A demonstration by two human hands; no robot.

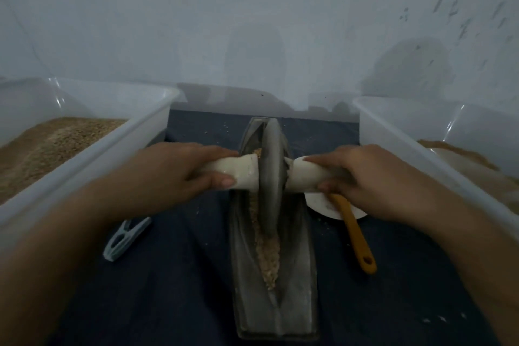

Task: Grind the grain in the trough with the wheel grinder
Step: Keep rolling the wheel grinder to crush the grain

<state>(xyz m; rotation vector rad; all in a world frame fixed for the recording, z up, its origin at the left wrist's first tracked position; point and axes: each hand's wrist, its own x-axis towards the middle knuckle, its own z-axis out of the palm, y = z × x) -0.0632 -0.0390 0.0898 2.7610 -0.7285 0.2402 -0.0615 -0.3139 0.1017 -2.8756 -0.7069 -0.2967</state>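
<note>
A long grey metal trough (297, 275) lies lengthwise on the dark cloth, running away from me. Pale crushed grain (270, 258) fills its groove at the near end. The grey wheel grinder (273, 166) stands upright in the groove around the trough's far half. A pale handle (241, 170) sticks out of each side of the wheel. My left hand (179, 168) grips the left handle. My right hand (362, 174) grips the right handle (303, 177).
A clear plastic tub (92, 160) with tan grain stands at the left, another clear tub (421, 149) with some brown meal at the right. A yellow spoon (358, 236) rests on a white dish (323, 205) right of the trough. A pale blue clip (123, 239) lies left.
</note>
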